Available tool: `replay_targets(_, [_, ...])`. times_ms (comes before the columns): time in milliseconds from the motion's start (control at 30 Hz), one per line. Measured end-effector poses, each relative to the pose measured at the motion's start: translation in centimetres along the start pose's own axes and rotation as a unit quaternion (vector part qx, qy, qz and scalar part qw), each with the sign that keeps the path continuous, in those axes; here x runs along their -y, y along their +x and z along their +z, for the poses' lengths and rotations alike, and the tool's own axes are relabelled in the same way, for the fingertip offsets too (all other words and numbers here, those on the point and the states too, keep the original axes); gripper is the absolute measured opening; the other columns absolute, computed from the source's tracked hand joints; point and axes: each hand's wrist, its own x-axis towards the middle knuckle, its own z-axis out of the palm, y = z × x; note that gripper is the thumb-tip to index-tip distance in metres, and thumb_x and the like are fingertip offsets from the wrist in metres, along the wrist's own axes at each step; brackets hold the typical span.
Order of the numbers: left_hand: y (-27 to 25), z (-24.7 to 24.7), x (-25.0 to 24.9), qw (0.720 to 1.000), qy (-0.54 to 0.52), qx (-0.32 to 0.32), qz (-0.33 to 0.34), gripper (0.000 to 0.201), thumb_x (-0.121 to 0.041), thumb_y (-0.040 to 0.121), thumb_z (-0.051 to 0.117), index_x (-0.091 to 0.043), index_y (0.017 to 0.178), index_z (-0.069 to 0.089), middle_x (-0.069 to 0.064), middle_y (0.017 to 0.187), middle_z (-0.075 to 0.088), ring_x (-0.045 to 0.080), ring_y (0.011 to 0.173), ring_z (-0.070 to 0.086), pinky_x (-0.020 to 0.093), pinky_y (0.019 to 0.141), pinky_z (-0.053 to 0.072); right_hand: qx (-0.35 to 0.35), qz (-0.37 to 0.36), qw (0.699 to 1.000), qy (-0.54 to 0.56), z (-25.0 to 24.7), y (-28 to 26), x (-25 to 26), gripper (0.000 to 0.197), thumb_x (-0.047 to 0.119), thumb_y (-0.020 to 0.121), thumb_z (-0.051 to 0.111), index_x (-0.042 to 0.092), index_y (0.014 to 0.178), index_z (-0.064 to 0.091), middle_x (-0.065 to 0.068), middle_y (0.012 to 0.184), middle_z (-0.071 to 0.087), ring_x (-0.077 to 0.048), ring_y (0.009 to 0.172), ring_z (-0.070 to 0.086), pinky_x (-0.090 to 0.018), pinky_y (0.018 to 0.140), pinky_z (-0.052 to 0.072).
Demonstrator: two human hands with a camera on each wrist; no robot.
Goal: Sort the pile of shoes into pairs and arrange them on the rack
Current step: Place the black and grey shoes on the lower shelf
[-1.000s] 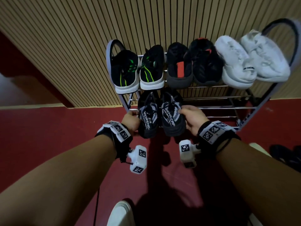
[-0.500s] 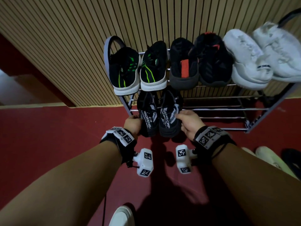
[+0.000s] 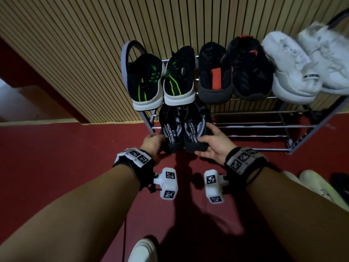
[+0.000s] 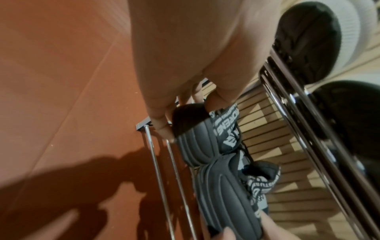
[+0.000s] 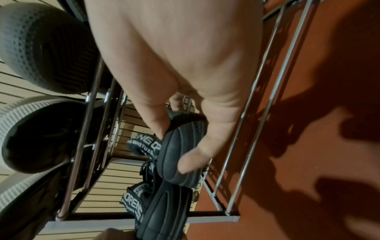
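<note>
A pair of black shoes with white lettering sits at the left end of the rack's (image 3: 255, 126) second tier, under the top shelf. My left hand (image 3: 154, 143) grips the heel of the left lettered shoe (image 3: 171, 129) (image 4: 195, 146). My right hand (image 3: 211, 142) holds the heel of the right lettered shoe (image 3: 195, 132) (image 5: 180, 152), thumb under the sole, fingers along its side. On the top shelf stand a black-and-green pair (image 3: 160, 78), a black-and-red pair (image 3: 234, 72) and a white pair (image 3: 306, 63).
A ribbed wooden wall (image 3: 94, 44) rises behind the rack. The floor (image 3: 56, 157) is dark red. Loose shoes lie on the floor at the right edge (image 3: 321, 188), and a white shoe toe (image 3: 143, 250) shows at the bottom. The rack's lower bars to the right hold nothing.
Both hands have pushed the lettered pair further in under the top shelf. My right hand's fingers have spread along the shoe's side. The view has shifted slightly.
</note>
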Motion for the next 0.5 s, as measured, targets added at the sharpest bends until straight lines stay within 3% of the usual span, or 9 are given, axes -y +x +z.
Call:
replay_targets(167, [0.2,-0.2,-0.8,1.000,-0.021,0.008,0.022,0.037,0.003,0.087,0.053,-0.002,0.123,0.055,0.023,0.114,0.067,0.037,0.105,0.066,0.046,0.076,0.058,-0.033,-0.006,0.999,0.031,1.1,0.9,0.0,0.060,-0.001,0.090,0.059,0.023,0.139,0.035,-0.015,0.122,0.062,-0.032,0.095,0.066,-0.040,0.064,0.058])
replay_targets(300, [0.8,0.2,-1.1,0.999,-0.036,0.003,0.040,0.028,0.002,0.089,0.049,0.000,0.115,0.060,0.027,0.112,0.064,0.037,0.099,0.063,0.050,0.090,0.052,-0.027,-0.014,0.998,0.047,1.4,1.4,0.2,0.057,0.000,0.091,0.058,0.022,0.138,0.035,-0.014,0.123,0.061,-0.031,0.098,0.066,-0.040,0.065,0.058])
replay_targets(400, [1.1,0.5,-1.1,0.997,-0.054,-0.027,0.054,0.014,0.002,0.092,0.050,-0.003,0.100,0.060,0.021,0.107,0.065,0.031,0.088,0.065,0.041,0.081,0.054,-0.019,-0.024,0.997,0.074,1.8,1.9,0.3,0.062,-0.002,0.092,0.056,0.026,0.142,0.032,-0.013,0.131,0.057,-0.034,0.107,0.063,-0.043,0.068,0.059])
replay_targets(500, [1.2,0.7,-1.1,0.997,-0.045,-0.015,0.053,0.009,-0.008,0.096,0.053,-0.006,0.094,0.062,0.013,0.096,0.067,0.022,0.080,0.066,0.028,0.069,0.057,-0.011,-0.031,0.994,0.100,2.2,2.3,0.0,0.074,-0.009,0.091,0.052,0.029,0.149,0.026,-0.011,0.138,0.052,-0.033,0.114,0.060,-0.043,0.073,0.058])
